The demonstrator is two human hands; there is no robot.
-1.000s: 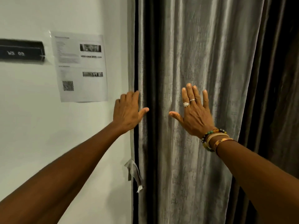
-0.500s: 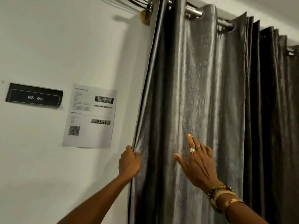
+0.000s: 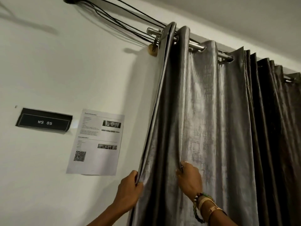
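My left hand [image 3: 128,188] now grips the left edge of the grey curtain [image 3: 203,119], fingers curled round the hem and thumb on the front of the cloth. A second ago this hand lay flat with its fingers together, half on the white wall [image 3: 48,70] and half on that edge.

My right hand [image 3: 189,181] has changed as well. A second ago it pressed on the cloth with spread fingers, and half a second ago it was still open. Now its fingers are tucked into a fold a little to the right of the edge, and the thumb closes on the near side, so it pinches that pleat. The rings that showed before are hidden in the fold. The bracelets [image 3: 203,204] sit on my wrist as before.

The curtain hangs from the metal rod [image 3: 195,46] by its eyelets, with its left edge drawn slightly away from the wall between my two hands.

My view has tilted up since the earlier frames. The whole rod end and the black cables [image 3: 114,18] running along the wall above it now show. The black sign [image 3: 44,122] reading WS 05 and the printed sheet [image 3: 97,141] sit lower and further left. The darker curtain [image 3: 276,128] hangs bunched to the right.
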